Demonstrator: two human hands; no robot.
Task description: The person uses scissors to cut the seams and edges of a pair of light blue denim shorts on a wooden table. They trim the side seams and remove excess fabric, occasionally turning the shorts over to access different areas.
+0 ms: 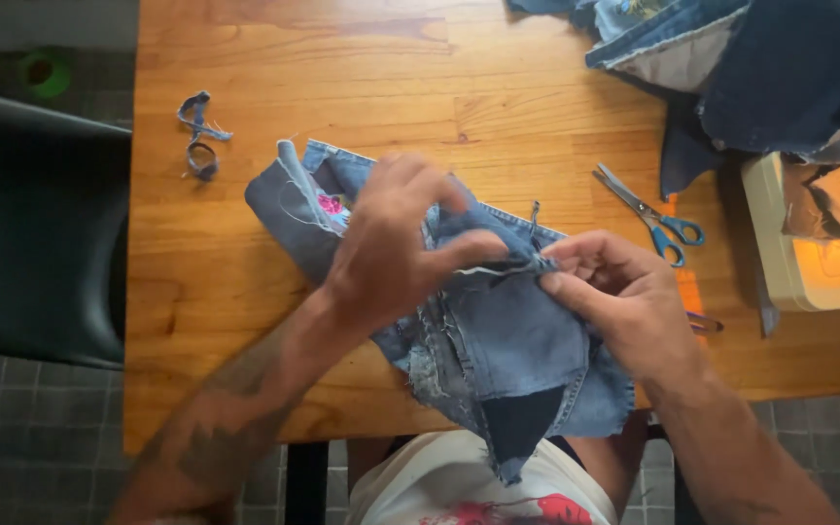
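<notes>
Near edge of wooden table (245,321), centre of view: patchwork denim piece (507,340) lying flat, near end hanging off the table edge over the lap. Left hand (391,243) resting on top of the denim, thumb and forefinger pinched shut on a fold at the far seam. Right hand (614,292) just right of it, fingertips closed on the same fold, nearly touching the left thumb. Small loop or thread end poking up between both pinches; too small to tell which. Pink embroidered patch (331,204) showing at left end of the denim, partly under the left hand. Far left on the table: curled denim scrap strip (199,136), well apart from the piece. Right of the hands: blue-handled scissors (648,214), closed, flat on the wood, near the right hand but not touching. Far right corner: heap of dark and light denim (770,68) bunched up. Right edge: cream sewing machine (809,243), lamp lit, fabric under the needle area. Left of the table: dark chair (31,224) on grey tiled floor (31,437).
</notes>
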